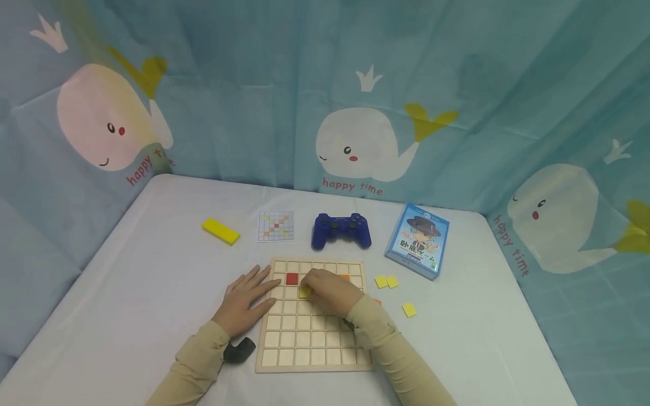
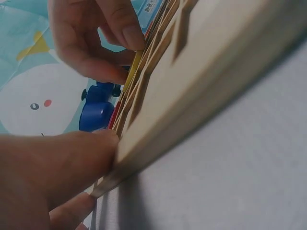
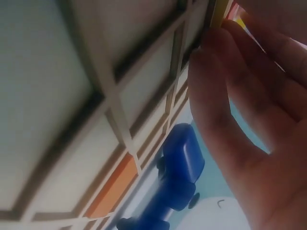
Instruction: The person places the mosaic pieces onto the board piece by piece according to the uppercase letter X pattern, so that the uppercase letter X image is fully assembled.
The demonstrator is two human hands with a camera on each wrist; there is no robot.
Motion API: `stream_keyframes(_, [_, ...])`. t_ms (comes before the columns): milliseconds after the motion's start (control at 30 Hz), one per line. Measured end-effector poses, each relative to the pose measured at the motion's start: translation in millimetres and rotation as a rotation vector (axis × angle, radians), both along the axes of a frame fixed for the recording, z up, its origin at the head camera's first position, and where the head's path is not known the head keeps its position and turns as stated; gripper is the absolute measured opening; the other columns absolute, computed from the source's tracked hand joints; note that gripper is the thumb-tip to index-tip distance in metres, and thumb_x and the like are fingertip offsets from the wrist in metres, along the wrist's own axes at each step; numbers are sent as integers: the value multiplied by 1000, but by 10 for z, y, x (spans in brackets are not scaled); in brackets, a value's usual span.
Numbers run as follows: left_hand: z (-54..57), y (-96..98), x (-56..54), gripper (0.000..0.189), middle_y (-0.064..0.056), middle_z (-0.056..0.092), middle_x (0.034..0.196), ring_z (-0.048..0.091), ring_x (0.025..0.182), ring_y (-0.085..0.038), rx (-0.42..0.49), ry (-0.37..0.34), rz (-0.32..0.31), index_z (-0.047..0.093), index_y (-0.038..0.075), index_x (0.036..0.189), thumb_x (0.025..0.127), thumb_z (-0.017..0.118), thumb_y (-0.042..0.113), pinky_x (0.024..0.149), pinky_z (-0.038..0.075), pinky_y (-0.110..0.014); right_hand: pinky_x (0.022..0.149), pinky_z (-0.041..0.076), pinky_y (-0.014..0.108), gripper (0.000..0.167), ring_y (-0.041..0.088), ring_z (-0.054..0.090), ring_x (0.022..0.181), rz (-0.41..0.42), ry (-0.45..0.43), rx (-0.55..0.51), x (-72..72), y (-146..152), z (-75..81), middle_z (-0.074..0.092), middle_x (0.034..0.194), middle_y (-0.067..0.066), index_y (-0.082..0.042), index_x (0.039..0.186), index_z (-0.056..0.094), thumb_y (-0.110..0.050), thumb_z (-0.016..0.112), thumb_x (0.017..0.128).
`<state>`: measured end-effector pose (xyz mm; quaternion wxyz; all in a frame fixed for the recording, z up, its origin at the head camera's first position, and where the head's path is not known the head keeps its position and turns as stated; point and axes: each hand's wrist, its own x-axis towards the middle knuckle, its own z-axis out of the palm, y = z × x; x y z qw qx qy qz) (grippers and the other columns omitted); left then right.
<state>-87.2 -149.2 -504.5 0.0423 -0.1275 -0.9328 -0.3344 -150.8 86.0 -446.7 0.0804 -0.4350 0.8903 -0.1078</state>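
A wooden grid board (image 1: 304, 357) lies on the white table, its square cells framed by raised strips. My left hand (image 1: 245, 304) rests against the board's left edge with fingers spread and extended. Over the upper middle cells, my right hand (image 1: 332, 290) pinches a yellow square tile (image 1: 304, 292) between thumb and fingertips. In the left wrist view that yellow tile (image 2: 134, 69) stands tilted at the grid's surface. A red tile (image 1: 291, 278) sits in a cell just up and left of it. An orange tile (image 3: 113, 187) occupies another cell, partly hidden by my right hand in the head view.
Right of the board lie loose yellow tiles (image 1: 409, 309) and an orange piece (image 1: 377, 303) half covered by my sleeve. Behind the board are a yellow bar (image 1: 220, 232), a card with a coloured grid (image 1: 276, 226), a blue game controller (image 1: 341, 230) and a blue box (image 1: 418, 241).
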Motion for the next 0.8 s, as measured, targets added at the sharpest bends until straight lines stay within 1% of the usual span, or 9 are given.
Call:
stream_keyframes(233, [-9,-3,-16,40,-10,41,150,29,141,-35,7,15,-1,62,17,129,91,63,29,111,18,-58,89,50,19,14,10,63,98,46,108,-29,-6,10,-32,64,104,-4,-12,103,68,-15,67,90])
stream_keyframes(467, [-31,-3,-26,40,-9,41,150,29,141,-36,13,15,-5,62,17,129,91,63,29,111,19,-58,87,51,18,13,9,63,96,54,115,-39,-26,24,-72,64,103,-4,-13,102,69,-18,67,90])
stream_keyframes(567, [-33,-3,-26,39,-10,41,150,29,141,-36,13,19,-4,62,16,128,91,63,29,111,19,-59,86,51,19,13,9,63,96,42,89,-56,-27,65,-45,63,104,-4,-14,104,68,-17,66,91])
stream_keyframes(667, [-32,-4,-21,40,-10,41,149,29,141,-36,9,24,-2,62,16,128,91,64,29,111,19,-59,86,52,22,17,11,63,97,10,70,-71,-27,168,18,63,106,-3,-14,108,67,-15,65,91])
stream_keyframes(800, [-25,-7,-11,40,-11,42,149,30,141,-37,13,27,1,62,15,128,90,65,28,110,20,-59,87,54,28,21,15,64,98,-35,98,-85,-25,400,129,64,109,1,-10,110,66,-13,67,89])
